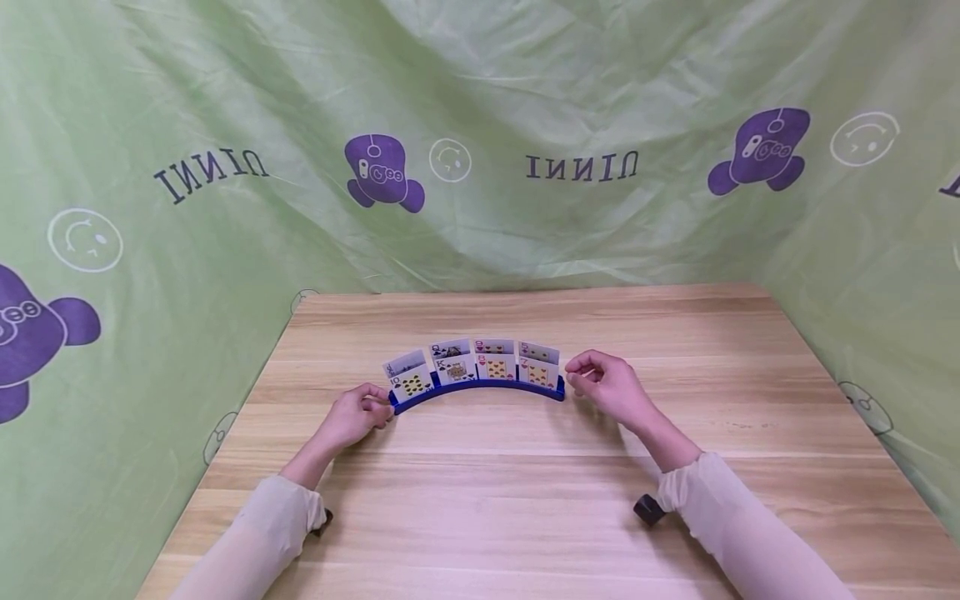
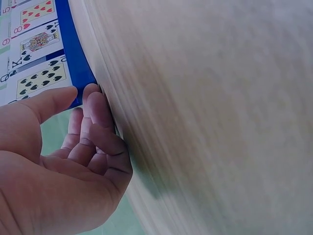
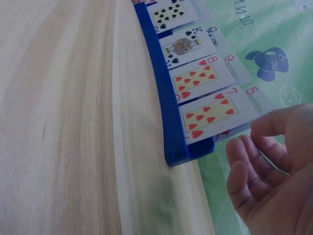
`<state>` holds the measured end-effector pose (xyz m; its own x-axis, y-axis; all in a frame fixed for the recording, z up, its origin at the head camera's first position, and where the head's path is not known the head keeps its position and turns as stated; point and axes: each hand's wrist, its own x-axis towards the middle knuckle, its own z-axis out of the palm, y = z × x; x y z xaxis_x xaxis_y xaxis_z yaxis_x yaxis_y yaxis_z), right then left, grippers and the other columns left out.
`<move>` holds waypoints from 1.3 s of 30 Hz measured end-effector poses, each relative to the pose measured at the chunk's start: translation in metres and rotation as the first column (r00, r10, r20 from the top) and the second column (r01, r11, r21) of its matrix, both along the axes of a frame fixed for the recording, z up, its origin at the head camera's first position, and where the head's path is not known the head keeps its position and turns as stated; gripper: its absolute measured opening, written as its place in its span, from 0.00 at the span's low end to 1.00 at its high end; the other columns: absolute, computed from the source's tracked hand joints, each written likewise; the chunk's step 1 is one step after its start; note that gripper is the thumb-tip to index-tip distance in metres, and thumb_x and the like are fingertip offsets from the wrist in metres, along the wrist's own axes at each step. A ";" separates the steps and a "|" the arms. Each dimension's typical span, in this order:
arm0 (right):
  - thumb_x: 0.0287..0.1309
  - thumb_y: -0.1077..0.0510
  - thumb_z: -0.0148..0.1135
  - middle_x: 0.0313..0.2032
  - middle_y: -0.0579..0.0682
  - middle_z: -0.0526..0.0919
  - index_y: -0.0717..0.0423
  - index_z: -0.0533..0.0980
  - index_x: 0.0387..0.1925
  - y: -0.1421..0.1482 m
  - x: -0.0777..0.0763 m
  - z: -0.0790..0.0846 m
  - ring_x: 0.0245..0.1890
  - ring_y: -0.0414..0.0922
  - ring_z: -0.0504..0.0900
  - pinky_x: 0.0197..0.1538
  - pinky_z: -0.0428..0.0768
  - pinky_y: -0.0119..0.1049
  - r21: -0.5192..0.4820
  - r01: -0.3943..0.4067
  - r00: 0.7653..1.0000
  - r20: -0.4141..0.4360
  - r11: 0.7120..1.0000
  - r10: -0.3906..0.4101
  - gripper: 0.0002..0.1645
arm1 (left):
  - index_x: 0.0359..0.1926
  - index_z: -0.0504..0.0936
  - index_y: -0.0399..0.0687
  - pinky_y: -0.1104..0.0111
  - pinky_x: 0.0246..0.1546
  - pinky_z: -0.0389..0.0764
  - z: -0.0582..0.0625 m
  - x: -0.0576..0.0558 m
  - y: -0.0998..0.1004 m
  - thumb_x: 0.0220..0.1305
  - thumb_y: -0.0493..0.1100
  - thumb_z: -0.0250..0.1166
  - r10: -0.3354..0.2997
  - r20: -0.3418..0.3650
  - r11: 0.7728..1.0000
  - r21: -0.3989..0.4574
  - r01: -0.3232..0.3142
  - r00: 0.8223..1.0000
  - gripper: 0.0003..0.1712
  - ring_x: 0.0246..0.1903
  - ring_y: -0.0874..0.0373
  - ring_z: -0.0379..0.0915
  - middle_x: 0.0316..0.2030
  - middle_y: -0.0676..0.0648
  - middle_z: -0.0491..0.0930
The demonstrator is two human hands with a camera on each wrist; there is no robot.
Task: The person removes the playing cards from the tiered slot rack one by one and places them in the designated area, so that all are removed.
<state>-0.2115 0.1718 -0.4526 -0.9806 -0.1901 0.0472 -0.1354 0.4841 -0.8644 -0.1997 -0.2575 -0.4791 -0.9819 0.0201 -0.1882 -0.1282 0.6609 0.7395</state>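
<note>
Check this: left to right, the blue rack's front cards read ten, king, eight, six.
Only the last is wrong: it is a seven, not a six, as the right wrist view shows. The ten, king and eight in the blue rack are right.

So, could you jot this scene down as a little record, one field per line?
Holder: blue curved playing-card holder, on a wood-grain tabletop
Front row, left to right: 10 of spades, king of spades, 8 of hearts, 7 of hearts
Back row: four cards, partly hidden
Left hand: pinches holder's left end
Right hand: beside right end, fingers loosely curled
Backdrop: green printed cloth
</note>
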 end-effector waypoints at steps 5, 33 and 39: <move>0.62 0.62 0.62 0.35 0.59 0.85 0.59 0.79 0.44 -0.005 0.000 0.002 0.30 0.44 0.81 0.33 0.78 0.32 0.002 0.010 1.000 0.006 1.000 -0.010 0.09 | 0.47 0.77 0.37 0.70 0.32 0.75 0.000 0.001 0.000 0.59 0.35 0.66 -0.003 0.001 1.000 -0.001 0.003 1.000 0.15 0.28 0.61 0.78 0.32 0.44 0.87; 0.63 0.60 0.64 0.39 0.56 0.82 0.58 0.79 0.42 -0.017 -0.002 -0.002 0.32 0.45 0.80 0.32 0.77 0.31 0.001 0.036 0.999 0.015 0.999 -0.036 0.08 | 0.48 0.76 0.38 0.70 0.31 0.74 -0.002 -0.001 0.002 0.61 0.35 0.65 0.001 0.020 0.999 0.033 -0.001 1.000 0.15 0.29 0.60 0.77 0.33 0.44 0.87; 0.63 0.60 0.64 0.39 0.56 0.82 0.58 0.79 0.42 -0.017 -0.003 -0.003 0.32 0.45 0.79 0.32 0.77 0.31 0.005 0.029 1.000 0.005 1.000 -0.029 0.07 | 0.48 0.76 0.38 0.71 0.30 0.73 -0.001 0.000 0.002 0.60 0.36 0.65 0.003 0.013 0.999 0.032 -0.003 1.000 0.15 0.28 0.60 0.76 0.32 0.45 0.86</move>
<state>-0.2141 0.1551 -0.4551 -0.9860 -0.1613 0.0417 -0.1170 0.4918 -0.8628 -0.1996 -0.2553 -0.4802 -0.9794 0.0234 -0.2004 -0.1400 0.6366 0.7584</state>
